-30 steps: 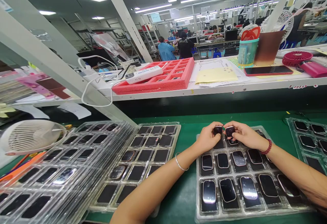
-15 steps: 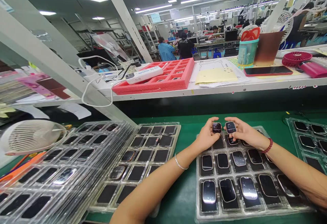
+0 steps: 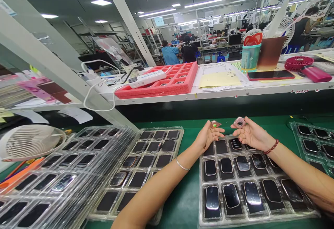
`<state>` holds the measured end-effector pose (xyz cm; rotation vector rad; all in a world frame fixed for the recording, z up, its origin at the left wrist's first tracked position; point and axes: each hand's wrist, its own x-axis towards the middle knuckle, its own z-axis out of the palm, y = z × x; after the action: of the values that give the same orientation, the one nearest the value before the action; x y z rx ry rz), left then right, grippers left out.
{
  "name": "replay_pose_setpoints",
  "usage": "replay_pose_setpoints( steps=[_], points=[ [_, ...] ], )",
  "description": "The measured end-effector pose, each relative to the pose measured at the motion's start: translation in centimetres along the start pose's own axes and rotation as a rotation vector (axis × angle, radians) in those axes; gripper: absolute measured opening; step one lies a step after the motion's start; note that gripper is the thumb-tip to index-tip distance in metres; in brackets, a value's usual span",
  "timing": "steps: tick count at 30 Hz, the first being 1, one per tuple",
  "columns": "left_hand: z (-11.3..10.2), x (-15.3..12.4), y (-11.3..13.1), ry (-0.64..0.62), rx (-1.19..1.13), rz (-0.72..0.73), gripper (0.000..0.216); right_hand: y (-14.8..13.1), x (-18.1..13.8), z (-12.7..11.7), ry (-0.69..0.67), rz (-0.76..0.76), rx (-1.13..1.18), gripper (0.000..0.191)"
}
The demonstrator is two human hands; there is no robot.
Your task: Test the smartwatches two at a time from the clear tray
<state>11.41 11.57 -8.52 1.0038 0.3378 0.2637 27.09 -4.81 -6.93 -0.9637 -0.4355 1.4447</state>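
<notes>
Left hand (image 3: 205, 140) clamped on first watch (image 3: 215, 125); right hand (image 3: 252, 134) clamped on second watch (image 3: 239, 122).
Both watches are raised near the far edge of the clear tray (image 3: 201, 201), apart from each other. The first watch shows a green light; the second presents its pink back with a round dark sensor. The tray rests on the green surface (image 3: 182, 194), with further watches (image 3: 231, 195) seated in its compartments.

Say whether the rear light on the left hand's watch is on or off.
On: a green glow shows on the watch in the left hand.
</notes>
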Motion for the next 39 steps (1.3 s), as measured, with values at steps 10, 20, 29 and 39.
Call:
replay_pose_setpoints(
  steps=[10, 20, 29, 39],
  points=[
    [0.3, -0.4, -0.4, -0.013, 0.17, 0.118, 0.056, 0.5, -0.4, 0.8, 0.014, -0.169, -0.149, 0.044],
    [0.9, -0.8, -0.9, -0.116, 0.431, 0.181, 0.049, 1.7, 0.0, 1.7, 0.094, -0.363, -0.672, 0.041],
    [0.9, -0.8, -1.1, -0.113, 0.507, 0.203, 0.045, 1.9, -0.2, 2.0, 0.075, -0.421, -0.801, 0.034],
    [0.8, -0.9, -1.1, -0.123, 0.536, 0.203, 0.048, 1.9, -0.2, 1.8, 0.077, -0.427, -0.843, 0.033]
  ],
)
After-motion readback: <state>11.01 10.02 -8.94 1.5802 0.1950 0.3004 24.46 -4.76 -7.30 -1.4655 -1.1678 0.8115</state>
